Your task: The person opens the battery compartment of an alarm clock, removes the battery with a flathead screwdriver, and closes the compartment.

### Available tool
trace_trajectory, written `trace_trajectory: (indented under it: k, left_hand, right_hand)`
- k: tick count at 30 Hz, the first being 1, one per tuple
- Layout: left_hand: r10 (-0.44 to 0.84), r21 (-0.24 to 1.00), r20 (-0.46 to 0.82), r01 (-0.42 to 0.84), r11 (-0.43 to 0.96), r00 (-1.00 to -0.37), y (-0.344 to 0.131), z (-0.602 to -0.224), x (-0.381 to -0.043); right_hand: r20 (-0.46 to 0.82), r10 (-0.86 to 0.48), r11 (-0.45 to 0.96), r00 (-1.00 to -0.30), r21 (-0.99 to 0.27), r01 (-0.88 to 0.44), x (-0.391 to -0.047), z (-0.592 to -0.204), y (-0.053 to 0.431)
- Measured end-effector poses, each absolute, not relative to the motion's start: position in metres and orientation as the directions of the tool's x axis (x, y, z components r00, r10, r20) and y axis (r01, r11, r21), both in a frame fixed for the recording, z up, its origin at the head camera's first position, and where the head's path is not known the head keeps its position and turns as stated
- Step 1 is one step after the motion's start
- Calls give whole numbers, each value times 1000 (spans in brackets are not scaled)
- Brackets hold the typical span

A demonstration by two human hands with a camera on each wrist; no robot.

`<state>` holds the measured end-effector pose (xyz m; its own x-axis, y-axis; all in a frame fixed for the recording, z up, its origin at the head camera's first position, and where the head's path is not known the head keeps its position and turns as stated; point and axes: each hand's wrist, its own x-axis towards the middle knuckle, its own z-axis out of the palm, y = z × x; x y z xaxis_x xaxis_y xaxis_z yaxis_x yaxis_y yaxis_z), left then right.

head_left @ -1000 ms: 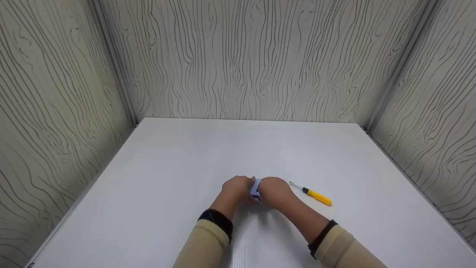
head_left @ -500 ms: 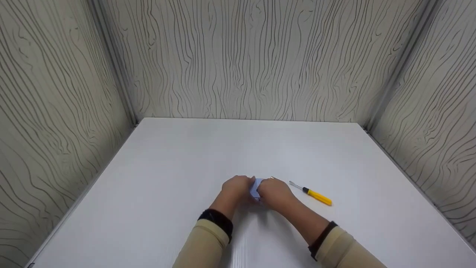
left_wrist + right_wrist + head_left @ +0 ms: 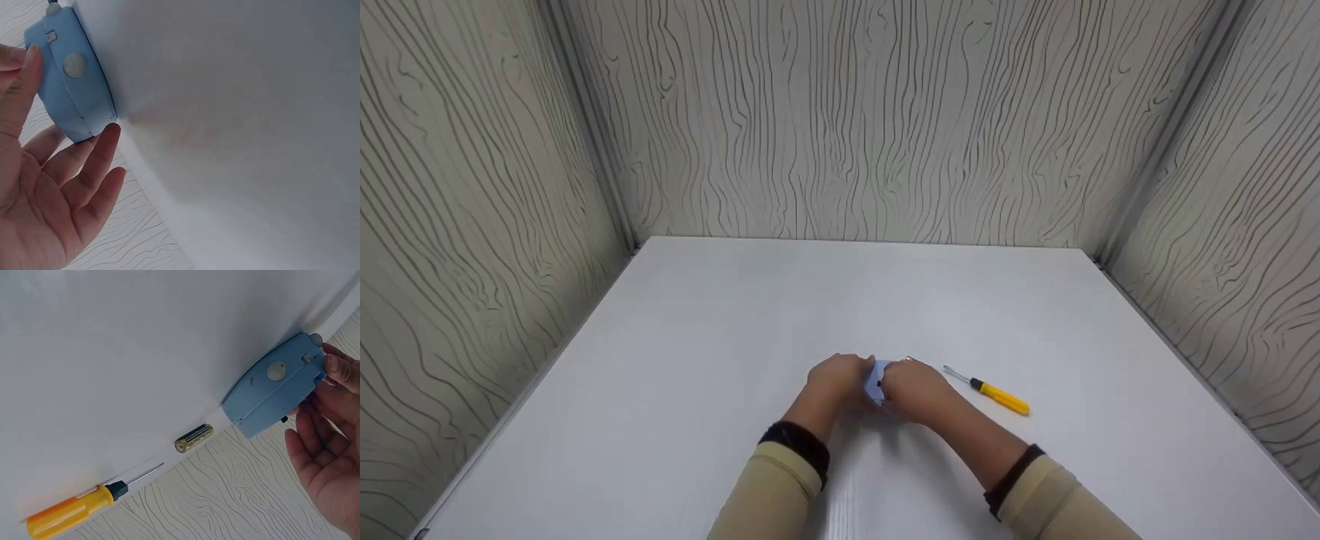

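Note:
A light-blue plastic case [image 3: 873, 382], small and boxy, stands on the white table between my two hands. My left hand [image 3: 838, 375] grips it from the left; in the left wrist view its thumb and fingers hold the case's edges. From the other side my right hand [image 3: 916, 388] pinches the case at an end, seen in the right wrist view. A round pale button [image 3: 276, 371] and a small black knob [image 3: 284, 419] show on the case. Beside the right hand lies a gold-and-black battery [image 3: 194, 437]. The face toward my palms is mostly hidden.
To the right of my hands lies a yellow-handled screwdriver [image 3: 1001, 397], its metal tip pointing up and left. The white table [image 3: 735, 315] is bordered by wood-patterned panels [image 3: 840, 120] at the back and both sides.
A bit of the battery now shows just past my right hand, where none was visible one second ago. The case has tilted slightly; both hands stay nearly in place.

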<state>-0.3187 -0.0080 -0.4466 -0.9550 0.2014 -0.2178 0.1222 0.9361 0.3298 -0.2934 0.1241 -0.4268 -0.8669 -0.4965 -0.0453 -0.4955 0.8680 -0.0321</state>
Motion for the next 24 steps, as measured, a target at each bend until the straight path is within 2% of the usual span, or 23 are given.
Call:
trace_trajectory:
  k: [6,13,18,24]
  left_hand:
    - [211,319,-207,138,938,-955,-10,-446,-318]
    - [262,298,-165,205,932,-951,-12,-446,-316]
    - [260,327,-148,201,923,-954,-12,-446,-315]
    - [234,346,-177,162,924,-956,-10,-445,-315]
  right_hand:
    - [-81,-533,846,-842,-78,-528,-296,-427,129]
    - [27,-604,788,-796,-124,-603,-303,-435,144]
    - [25,-553,823,-833,-141,-551,-307,-441,151]
    - [-91,-469,873,-878,-195,-446,-313,-448,151]
